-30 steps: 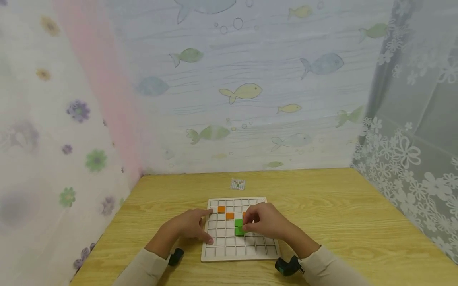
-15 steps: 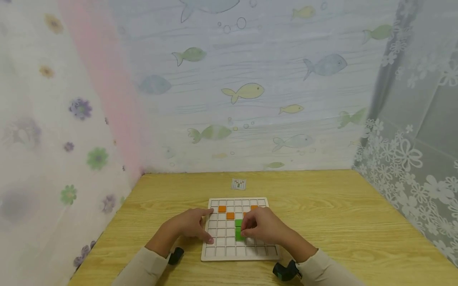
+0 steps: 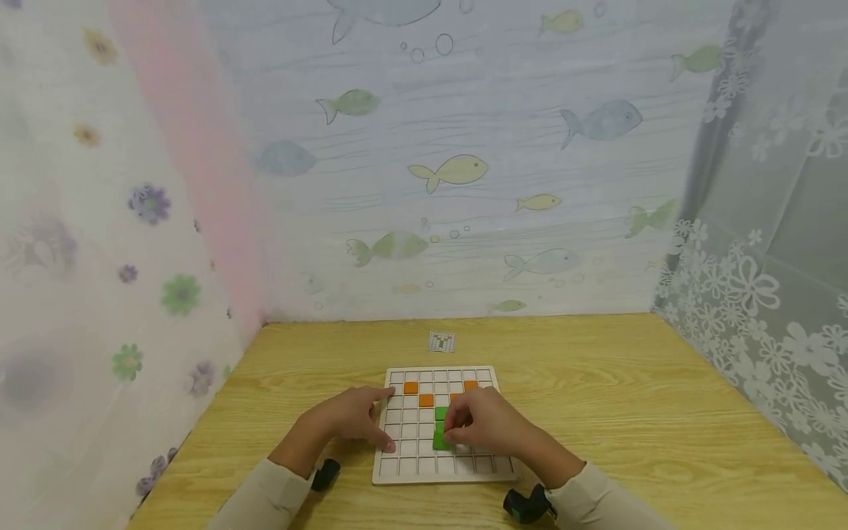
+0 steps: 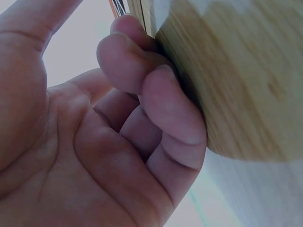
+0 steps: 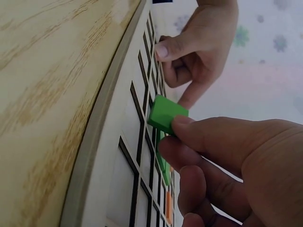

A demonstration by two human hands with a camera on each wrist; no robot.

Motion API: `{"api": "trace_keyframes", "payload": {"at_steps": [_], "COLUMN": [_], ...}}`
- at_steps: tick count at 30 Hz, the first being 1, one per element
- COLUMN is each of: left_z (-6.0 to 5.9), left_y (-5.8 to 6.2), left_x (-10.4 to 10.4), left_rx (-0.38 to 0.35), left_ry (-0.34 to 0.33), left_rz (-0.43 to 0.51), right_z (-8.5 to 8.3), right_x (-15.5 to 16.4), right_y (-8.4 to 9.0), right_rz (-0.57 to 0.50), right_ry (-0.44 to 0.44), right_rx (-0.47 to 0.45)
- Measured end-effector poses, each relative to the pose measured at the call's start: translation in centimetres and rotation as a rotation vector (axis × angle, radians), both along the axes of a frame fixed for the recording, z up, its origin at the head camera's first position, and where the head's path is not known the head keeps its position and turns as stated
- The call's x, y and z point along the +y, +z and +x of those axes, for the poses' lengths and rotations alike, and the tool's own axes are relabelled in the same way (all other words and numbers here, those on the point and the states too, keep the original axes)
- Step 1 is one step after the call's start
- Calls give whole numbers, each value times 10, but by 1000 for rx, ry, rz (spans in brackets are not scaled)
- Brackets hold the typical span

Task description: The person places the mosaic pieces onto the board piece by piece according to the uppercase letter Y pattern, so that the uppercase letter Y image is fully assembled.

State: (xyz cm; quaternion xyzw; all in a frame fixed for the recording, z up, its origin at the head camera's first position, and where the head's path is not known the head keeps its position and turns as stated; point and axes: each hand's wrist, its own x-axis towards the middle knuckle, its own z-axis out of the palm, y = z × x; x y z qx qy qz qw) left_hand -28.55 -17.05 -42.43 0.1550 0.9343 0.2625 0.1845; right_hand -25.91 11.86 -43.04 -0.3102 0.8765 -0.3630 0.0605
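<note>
A pale wooden grid board (image 3: 407, 469) lies on the table. My right hand (image 3: 492, 421) pinches a small green square tile (image 5: 164, 113) between thumb and fingertips. In the right wrist view the tile is tilted, close over the grid. A green tile (image 3: 440, 413) sits in the same column, farther from me. Orange tiles (image 3: 426, 400) sit in cells farther up, some partly behind my right hand. My left hand (image 3: 350, 415) rests at the board's left edge, thumb and index finger spread and touching it. In the left wrist view the other fingers (image 4: 168, 106) curl beside the wood.
A small printed card (image 3: 441, 341) with a coloured grid pattern lies behind the board. The wood-grain table (image 3: 596, 383) reaches back to a fish-patterned curtain (image 3: 457, 221). Dark wrist devices (image 3: 527, 505) hang below both wrists.
My right hand has moved slightly left and toward me, carrying the green tile one row nearer along the column. An orange tile at the upper right has come into view. The left hand stays put.
</note>
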Motion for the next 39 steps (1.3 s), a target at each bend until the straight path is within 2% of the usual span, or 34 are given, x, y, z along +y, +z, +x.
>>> {"api": "trace_keyframes", "payload": {"at_steps": [16,39], "left_z": [-4,-1], "left_y": [-4,-3], "left_x": [-1,-2], "left_rx": [3,10], "left_ry": [-8,-6], "left_rz": [5,5], "right_z": [0,0], "right_x": [-1,0], "right_y": [-1,-2], "right_rz": [8,-4], "right_ry": [21,32], "right_rx": [1,-8]}}
